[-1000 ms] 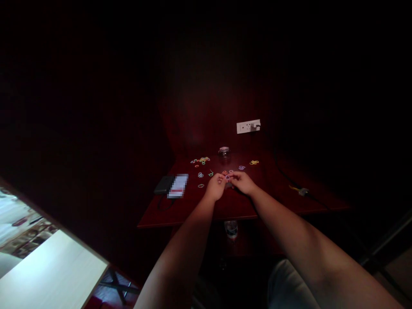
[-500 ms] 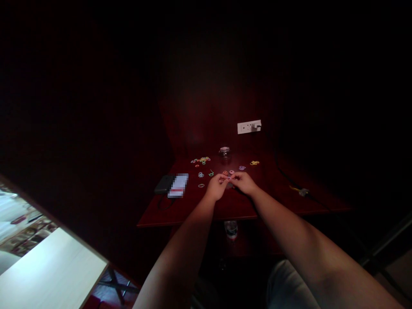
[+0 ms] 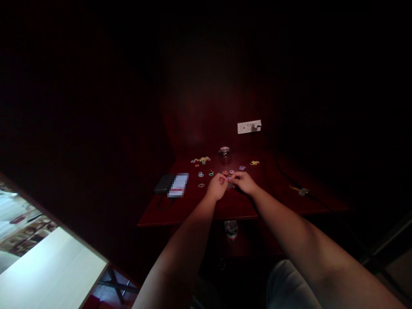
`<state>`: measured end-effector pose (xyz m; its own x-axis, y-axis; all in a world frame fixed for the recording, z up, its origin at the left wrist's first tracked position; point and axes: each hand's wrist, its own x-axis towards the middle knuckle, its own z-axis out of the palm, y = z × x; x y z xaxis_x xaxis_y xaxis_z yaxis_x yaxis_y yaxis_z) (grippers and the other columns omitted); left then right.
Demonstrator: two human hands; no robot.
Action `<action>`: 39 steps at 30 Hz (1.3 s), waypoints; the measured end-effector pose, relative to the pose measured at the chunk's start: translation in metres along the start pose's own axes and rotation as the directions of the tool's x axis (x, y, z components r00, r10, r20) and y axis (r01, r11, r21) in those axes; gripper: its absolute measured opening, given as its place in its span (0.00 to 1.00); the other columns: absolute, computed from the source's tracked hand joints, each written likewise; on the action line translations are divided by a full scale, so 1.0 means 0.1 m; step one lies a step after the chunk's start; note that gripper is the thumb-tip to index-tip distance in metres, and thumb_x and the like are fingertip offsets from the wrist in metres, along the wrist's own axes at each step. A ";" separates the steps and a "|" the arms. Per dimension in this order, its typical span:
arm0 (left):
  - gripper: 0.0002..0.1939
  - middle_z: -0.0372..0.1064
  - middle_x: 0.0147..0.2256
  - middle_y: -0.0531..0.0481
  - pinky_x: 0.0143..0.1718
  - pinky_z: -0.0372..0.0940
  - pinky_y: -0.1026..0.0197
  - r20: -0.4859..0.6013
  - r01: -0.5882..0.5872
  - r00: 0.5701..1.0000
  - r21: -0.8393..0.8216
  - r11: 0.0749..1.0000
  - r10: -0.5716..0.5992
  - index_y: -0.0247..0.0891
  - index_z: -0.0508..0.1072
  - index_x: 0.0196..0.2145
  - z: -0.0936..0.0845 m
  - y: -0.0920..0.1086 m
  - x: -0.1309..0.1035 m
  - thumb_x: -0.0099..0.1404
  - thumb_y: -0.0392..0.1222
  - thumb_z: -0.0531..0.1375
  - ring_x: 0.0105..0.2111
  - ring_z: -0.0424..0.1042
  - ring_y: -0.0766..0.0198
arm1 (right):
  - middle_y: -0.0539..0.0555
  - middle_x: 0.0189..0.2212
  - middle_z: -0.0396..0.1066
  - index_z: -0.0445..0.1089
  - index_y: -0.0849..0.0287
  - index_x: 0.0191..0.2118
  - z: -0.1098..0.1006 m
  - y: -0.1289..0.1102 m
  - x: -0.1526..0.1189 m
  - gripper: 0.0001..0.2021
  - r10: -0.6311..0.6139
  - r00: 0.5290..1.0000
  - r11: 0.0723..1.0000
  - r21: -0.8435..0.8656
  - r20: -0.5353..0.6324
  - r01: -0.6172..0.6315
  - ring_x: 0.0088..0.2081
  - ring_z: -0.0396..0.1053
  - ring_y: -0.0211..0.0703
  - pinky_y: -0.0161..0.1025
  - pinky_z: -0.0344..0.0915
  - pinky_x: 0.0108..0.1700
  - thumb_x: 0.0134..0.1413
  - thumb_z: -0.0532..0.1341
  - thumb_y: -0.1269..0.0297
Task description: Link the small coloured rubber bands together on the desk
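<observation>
My left hand [image 3: 218, 187] and my right hand [image 3: 244, 183] meet over the table, fingertips pinched together. Between them is a small pale, purplish band, apparently a hair tie [image 3: 228, 179], largely hidden by the fingers. Just beyond the fingertips lie orange hair ties [image 3: 225, 173] and a pink hair tie [image 3: 231, 172]. Purple hair ties [image 3: 242, 168] and yellow hair ties [image 3: 254, 162] rest farther right. Left of my hands are green hair ties [image 3: 211, 174], blue hair ties [image 3: 201, 174] and a single dull-coloured one [image 3: 201, 185]. A mixed pile [image 3: 203, 159] sits behind them.
A clear lidded jar [image 3: 224, 152] stands at the back of the dark red table [image 3: 193, 210]. On the left are a phone [image 3: 178, 185] and a black case-like object [image 3: 164, 183]. A cable with a plug [image 3: 303, 192] lies right. A wall socket [image 3: 249, 127] is behind.
My hands stay in nearly the same place, with only slight finger movement around the small band. The hair ties on the table have not moved.
</observation>
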<state>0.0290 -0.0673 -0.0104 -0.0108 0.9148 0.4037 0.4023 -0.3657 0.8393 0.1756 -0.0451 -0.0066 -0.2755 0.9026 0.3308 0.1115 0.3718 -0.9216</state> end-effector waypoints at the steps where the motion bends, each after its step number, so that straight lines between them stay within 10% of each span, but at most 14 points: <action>1: 0.03 0.63 0.23 0.54 0.27 0.59 0.68 -0.005 0.000 1.000 0.008 1.000 0.000 0.35 0.65 0.28 0.00 0.01 0.00 0.55 0.33 0.58 0.24 0.63 0.71 | 0.47 0.13 0.63 0.69 0.62 0.22 0.00 -0.01 0.00 0.12 -0.001 1.000 1.000 0.026 0.007 0.001 0.17 0.60 0.34 0.33 0.55 0.22 0.39 0.64 0.56; 17: 0.06 0.70 0.28 0.49 0.32 0.60 0.66 0.036 -0.011 0.999 0.024 1.000 0.010 0.34 0.71 0.31 -0.04 0.00 0.03 0.59 0.34 0.54 0.28 0.67 0.68 | 0.48 0.17 0.64 0.70 0.62 0.22 -0.01 0.02 0.02 0.06 -0.075 0.985 0.996 0.050 0.156 0.068 0.20 0.57 0.33 0.32 0.53 0.25 0.37 0.60 0.64; 26: 0.10 0.54 0.15 0.56 0.23 0.52 0.67 0.297 0.103 0.955 -0.275 0.956 -0.017 0.33 0.65 0.17 -0.14 0.05 0.04 0.52 0.36 0.50 0.18 0.54 0.71 | 0.45 0.10 0.50 0.53 0.58 0.11 0.02 0.02 0.04 0.14 -0.056 0.987 0.996 -0.065 0.150 0.067 0.17 0.47 0.31 0.33 0.45 0.21 0.40 0.52 0.62; 39: 0.11 0.53 0.14 0.54 0.22 0.50 0.66 0.291 0.056 0.957 -0.214 0.975 0.009 0.34 0.65 0.17 -0.15 0.07 0.04 0.50 0.38 0.48 0.18 0.53 0.70 | 0.49 0.09 0.55 0.56 0.58 0.09 -0.04 -0.15 -0.02 0.18 -0.025 0.993 0.998 -0.053 0.119 0.032 0.17 0.54 0.34 0.34 0.53 0.25 0.46 0.48 0.62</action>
<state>0.0177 -0.0688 0.0025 0.2595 0.9219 0.2875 0.1960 -0.3418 0.9191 0.1782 -0.0512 0.0073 -0.3896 0.8607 0.3278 0.1534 0.4116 -0.8984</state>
